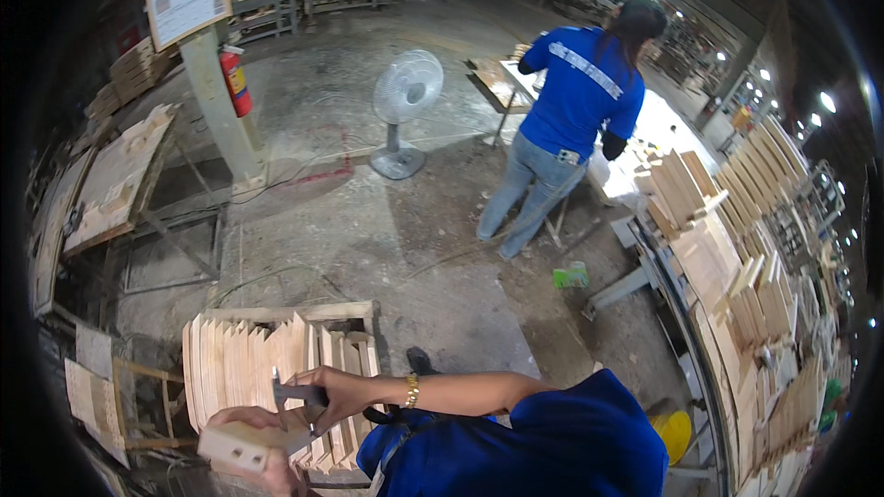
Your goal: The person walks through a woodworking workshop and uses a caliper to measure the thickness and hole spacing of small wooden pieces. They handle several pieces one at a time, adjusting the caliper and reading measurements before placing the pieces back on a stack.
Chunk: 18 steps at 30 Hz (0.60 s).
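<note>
Left grip (278, 474) of the person is clamped on a pale wooden block (219, 446), with fingers along its far side and the rest of the hand below. Right grip (338, 393), behind a gold-coloured wristband (412, 391), is closed around a dark tool with metal tips, which looks to me like a caliper (308, 394). The block is held at the lower left, in front of the end of a row of pale wooden parts (244, 359), which stand side by side beside a wooden frame bar (322, 310). I cannot tell if the block touches this row, nor if the caliper touches the block.

One face of the block shows two dark holes (238, 453). In my judgement, it is stiff and rather light, so one hand can carry it; the bare wood should be dry and not slippery, but its corners may chip if it is dropped. It is better to take it across the long sides, near the middle, leaving the holes free. The caliper seems more delicate, so one should hold it by its dark body and not press on the tips.

Farther away, a co-worker (575, 97) in blue stands at a bright surface (672, 120).
</note>
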{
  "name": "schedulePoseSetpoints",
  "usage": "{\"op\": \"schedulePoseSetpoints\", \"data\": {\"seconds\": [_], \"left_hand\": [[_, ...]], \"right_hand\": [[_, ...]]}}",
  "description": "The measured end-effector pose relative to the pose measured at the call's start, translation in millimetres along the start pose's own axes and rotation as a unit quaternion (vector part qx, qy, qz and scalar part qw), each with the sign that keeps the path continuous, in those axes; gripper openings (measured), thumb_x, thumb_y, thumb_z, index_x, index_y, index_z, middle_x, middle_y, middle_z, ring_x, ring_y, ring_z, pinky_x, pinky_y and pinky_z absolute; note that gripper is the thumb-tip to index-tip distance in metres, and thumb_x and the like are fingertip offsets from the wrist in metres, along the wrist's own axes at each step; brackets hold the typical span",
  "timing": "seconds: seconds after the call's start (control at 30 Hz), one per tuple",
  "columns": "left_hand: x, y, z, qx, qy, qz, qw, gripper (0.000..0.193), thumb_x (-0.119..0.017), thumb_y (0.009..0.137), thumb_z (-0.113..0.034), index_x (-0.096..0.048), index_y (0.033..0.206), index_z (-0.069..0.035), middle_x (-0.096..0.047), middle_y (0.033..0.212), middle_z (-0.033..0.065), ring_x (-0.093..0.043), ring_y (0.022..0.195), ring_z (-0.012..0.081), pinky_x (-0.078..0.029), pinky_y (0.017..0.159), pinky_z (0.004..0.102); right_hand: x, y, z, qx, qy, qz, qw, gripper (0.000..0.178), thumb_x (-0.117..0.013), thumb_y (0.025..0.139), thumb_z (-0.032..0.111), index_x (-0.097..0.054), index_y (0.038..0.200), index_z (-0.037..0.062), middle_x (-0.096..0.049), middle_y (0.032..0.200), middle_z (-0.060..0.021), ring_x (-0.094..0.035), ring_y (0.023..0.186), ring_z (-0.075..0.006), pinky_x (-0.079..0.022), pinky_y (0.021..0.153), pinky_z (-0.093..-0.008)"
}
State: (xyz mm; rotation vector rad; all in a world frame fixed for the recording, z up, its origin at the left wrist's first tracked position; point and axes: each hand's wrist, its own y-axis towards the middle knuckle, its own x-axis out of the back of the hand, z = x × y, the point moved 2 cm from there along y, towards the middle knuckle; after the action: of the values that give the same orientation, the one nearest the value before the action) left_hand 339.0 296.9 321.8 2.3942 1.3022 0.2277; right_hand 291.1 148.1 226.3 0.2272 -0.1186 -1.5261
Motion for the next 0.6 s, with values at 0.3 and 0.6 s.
{"op": "schedulePoseSetpoints", "data": {"seconds": [0.3,0.6], "left_hand": [[5.2,-9.0,88.5,0.102,-0.044,-0.123,0.986,0.089,-0.073,0.064,-0.012,-0.025,0.138,0.002,-0.032,0.139,0.0172,-0.032,0.129,0.0279,-0.025,0.107,0.0394],[-20.9,-42.6,156.6,0.153,0.245,0.027,0.957,0.063,-0.075,0.065,-0.026,-0.046,0.116,-0.003,-0.054,0.110,0.0203,-0.053,0.102,0.0362,-0.044,0.086,0.0410]], "right_hand": [[18.5,8.1,17.2,-0.025,-0.003,-0.212,0.977,0.044,-0.080,0.063,0.014,-0.061,0.101,0.0018,-0.063,0.086,-0.0044,-0.057,0.074,-0.0086,-0.048,0.067,-0.0257],[82.6,13.3,-22.8,-0.045,0.194,-0.377,0.905,0.028,-0.060,0.087,0.017,-0.049,0.110,0.0061,-0.057,0.078,-0.0028,-0.033,0.038,-0.0036,-0.028,0.032,-0.0197]]}}
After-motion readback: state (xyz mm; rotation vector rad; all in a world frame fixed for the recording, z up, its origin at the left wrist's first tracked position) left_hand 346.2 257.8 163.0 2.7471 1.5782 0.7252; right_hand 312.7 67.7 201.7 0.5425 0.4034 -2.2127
